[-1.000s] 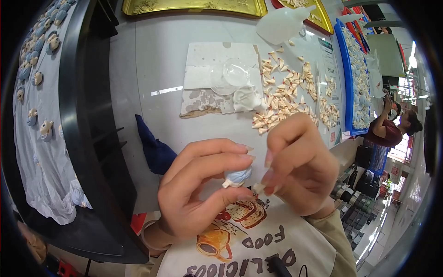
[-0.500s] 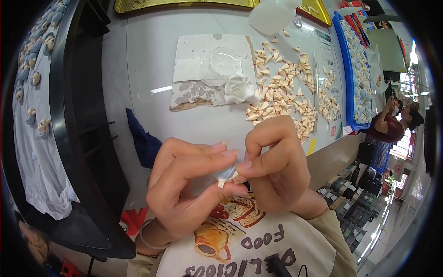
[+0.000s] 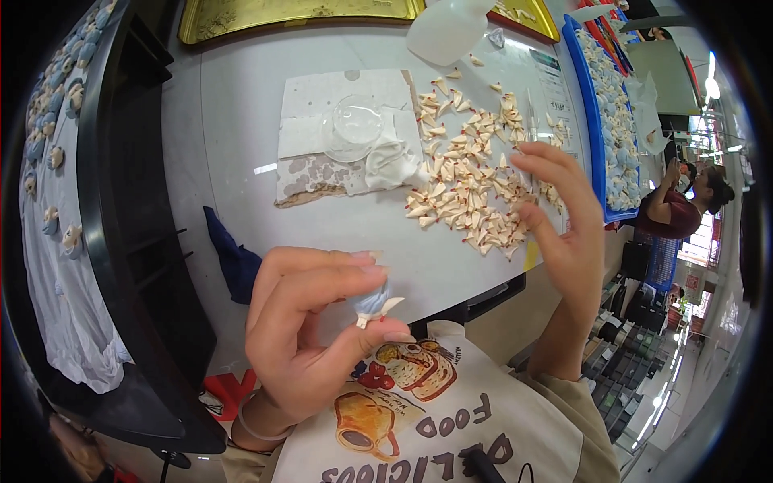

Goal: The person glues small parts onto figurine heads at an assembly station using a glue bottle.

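My left hand [image 3: 294,330] pinches a small blue-and-cream figurine [image 3: 372,303] between thumb and fingertips, low in front of my apron. A pale pointed piece [image 3: 392,305] juts from the figurine's side, red at its base. Further right, my right hand [image 3: 576,229] is open with thumb and forefinger apart. It hovers at the right side of a heap of small cream pointed pieces [image 3: 459,181] with red ends, spread over the white table [image 3: 241,97]. Nothing shows between its fingers.
Left of the heap lies a worn board [image 3: 310,90] bearing a clear round dish [image 3: 357,121] and crumpled white material [image 3: 390,165]. Gold trays [image 3: 302,11] line the back. A blue tray [image 3: 594,105] of figurines stands right; a black rack [image 3: 133,201] stands left. A person [image 3: 672,211] sits beyond.
My right hand has let go of the pointed piece at the figurine and moved right and up to the heap, opening. My left hand keeps its pinch; the view has shifted slightly.
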